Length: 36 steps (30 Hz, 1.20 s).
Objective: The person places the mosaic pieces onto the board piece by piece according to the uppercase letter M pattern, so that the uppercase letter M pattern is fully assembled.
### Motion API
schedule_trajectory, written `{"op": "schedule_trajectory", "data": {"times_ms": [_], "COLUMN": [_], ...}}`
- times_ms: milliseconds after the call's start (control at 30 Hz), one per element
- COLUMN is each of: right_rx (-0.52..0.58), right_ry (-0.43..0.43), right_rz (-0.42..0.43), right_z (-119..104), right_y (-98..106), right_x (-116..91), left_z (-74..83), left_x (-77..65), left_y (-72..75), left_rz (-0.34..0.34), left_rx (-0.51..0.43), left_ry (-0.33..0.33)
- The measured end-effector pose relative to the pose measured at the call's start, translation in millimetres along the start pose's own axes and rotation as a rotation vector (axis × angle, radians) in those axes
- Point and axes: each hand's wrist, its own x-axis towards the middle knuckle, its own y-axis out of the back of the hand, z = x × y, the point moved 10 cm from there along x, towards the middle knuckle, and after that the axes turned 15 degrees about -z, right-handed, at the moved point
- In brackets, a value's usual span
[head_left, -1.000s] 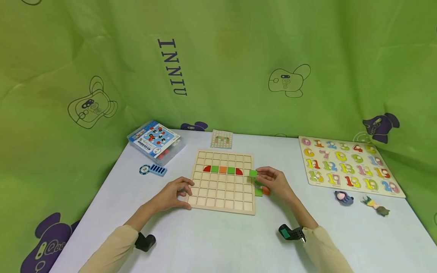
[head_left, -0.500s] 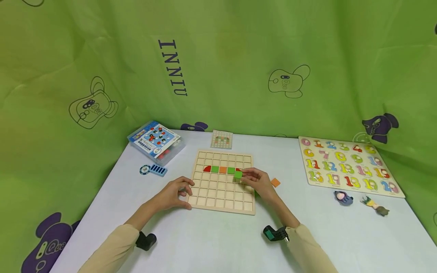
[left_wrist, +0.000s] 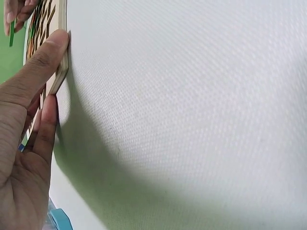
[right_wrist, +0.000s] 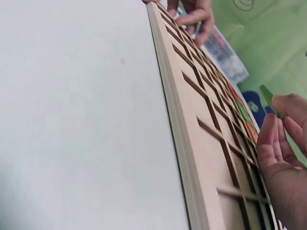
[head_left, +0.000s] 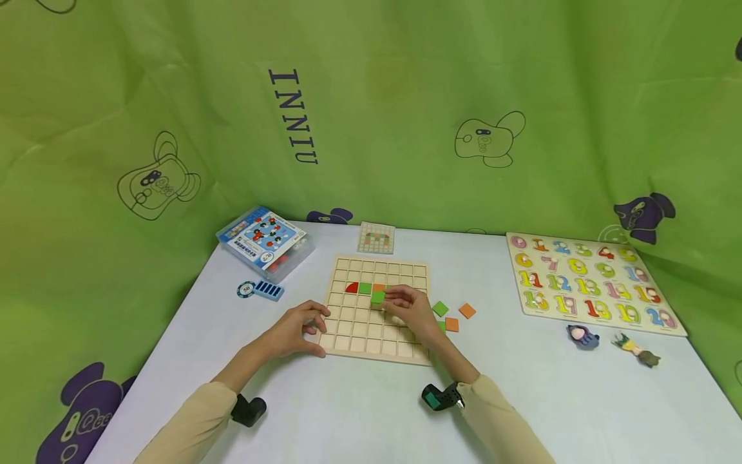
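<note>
A wooden grid board lies on the white table with a row of coloured tiles set in its cells. At its front left corner my left hand holds the edge between thumb and fingers. Over the board, my right hand pinches a green square tile by its edge; the right wrist view shows this green tile raised above the grid. In the row a red quarter-round tile, a green tile and part of an orange tile show. My right hand hides the row's right end.
Loose green and orange tiles lie right of the board. Behind it is a pattern card. A plastic box and a blue striped piece stand left. A number puzzle and small figures lie right.
My right hand has carried the green tile leftward from beyond the board's right edge to just before the row's middle. Loose tiles at the right are uncovered. My left hand stays put.
</note>
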Motion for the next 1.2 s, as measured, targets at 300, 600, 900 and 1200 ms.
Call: {"op": "schedule_trajectory", "data": {"times_ms": [300, 600, 900, 1200], "right_rx": [-0.04, -0.327, -0.506, -0.508], "right_ry": [0.027, 0.082, 0.235, 0.146], "right_rz": [0.07, 0.131, 0.086, 0.058], "right_z": [-3, -17, -35, -27], "right_y": [-16, -29, -46, -47], "right_x": [10, 19, 21, 30], "left_z": [0.5, 0.0, -0.6, -1.0], "left_x": [-0.5, -0.9, 0.1, 0.3], "left_y": [0.9, 0.9, 0.1, 0.1], "left_rz": [0.006, 0.004, -0.001, 0.002], "left_rx": [-0.008, -0.016, -0.012, -0.013], "left_ry": [-0.012, -0.005, -0.017, -0.023]}}
